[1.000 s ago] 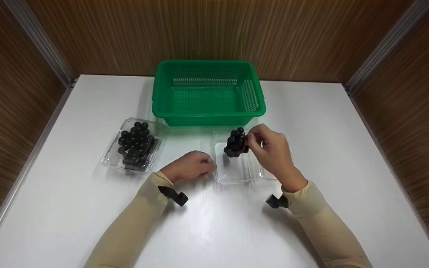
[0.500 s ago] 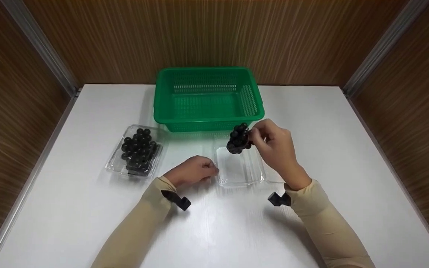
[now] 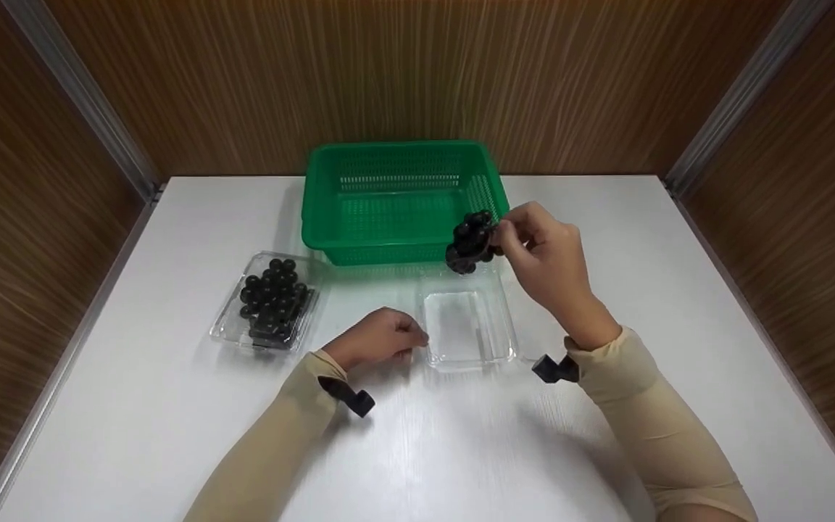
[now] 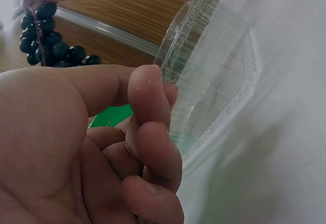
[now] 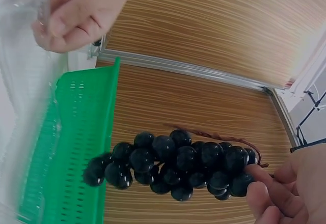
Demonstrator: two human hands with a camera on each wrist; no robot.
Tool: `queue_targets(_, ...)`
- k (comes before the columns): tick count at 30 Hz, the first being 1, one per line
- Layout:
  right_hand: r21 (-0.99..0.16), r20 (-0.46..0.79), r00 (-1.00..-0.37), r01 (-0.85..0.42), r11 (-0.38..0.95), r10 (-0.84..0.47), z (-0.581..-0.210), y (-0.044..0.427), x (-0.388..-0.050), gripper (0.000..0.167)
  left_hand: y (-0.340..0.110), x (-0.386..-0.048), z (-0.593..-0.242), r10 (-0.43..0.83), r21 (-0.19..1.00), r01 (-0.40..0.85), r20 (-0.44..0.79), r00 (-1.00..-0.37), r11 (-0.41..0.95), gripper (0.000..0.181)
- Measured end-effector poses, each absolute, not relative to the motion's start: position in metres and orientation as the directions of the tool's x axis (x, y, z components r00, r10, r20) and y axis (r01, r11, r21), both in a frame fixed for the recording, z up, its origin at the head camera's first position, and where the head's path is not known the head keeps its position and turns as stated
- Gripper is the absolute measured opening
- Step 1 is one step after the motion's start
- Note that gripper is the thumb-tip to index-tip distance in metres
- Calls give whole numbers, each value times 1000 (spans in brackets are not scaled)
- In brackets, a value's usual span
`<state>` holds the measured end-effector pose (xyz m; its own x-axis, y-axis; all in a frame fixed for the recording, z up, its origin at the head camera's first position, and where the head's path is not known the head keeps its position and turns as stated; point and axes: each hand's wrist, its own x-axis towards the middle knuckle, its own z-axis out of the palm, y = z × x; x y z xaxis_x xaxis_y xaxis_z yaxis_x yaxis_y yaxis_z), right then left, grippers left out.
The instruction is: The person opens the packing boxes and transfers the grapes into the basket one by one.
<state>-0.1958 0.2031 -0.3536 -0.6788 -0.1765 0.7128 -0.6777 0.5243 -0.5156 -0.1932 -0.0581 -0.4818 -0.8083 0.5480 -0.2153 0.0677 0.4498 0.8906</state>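
Observation:
My right hand pinches the stem end of a bunch of dark grapes, lifted above the table by the basket's front right corner. The bunch hangs from the fingertips in the right wrist view, with a brown stem along it. My left hand holds the left edge of an open clear plastic clamshell box, its fingers curled at the rim. In the left wrist view the box wall lies just past these fingers. No grapes lie in this box.
A green perforated basket stands at the back of the white table. To the left is a second clear box with a dark bunch of grapes in it. Wood-grain walls enclose the back and sides.
My right hand has risen and moved away from me with the grapes, from over the clear box toward the basket's right corner. The left hand stays at the box edge. The head view has tilted slightly.

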Motion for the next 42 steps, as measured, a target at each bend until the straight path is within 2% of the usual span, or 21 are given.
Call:
queue_targets(11, -502, 705, -690, -651, 569, -167, -343, 202, -225, 15, -57, -195, -480, 567, 895, 83, -205, -797, 439, 25)
queue_targets(20, -558, 643, -750, -599, 574, -157, -349, 197, -252, 14, -58, -194, -482, 554, 902, 48, -220, -803, 428, 24)
queue_targets(30, -586, 577, -804, -528, 615, -141, -358, 196, -274, 15, -57, -193, -483, 558, 895, 64, -217, -801, 441, 27)
queue_targets(35, -564, 519, -840, -475, 676, -157, -368, 196, -278, 18, -56, -193, -484, 574, 891, 92, -206, -792, 445, 28)
queue_targets(42, -592, 443, -884, -415, 691, -152, -374, 192, -281, 20, -55, -191, -482, 572, 884, 93, -213, -792, 458, 28)
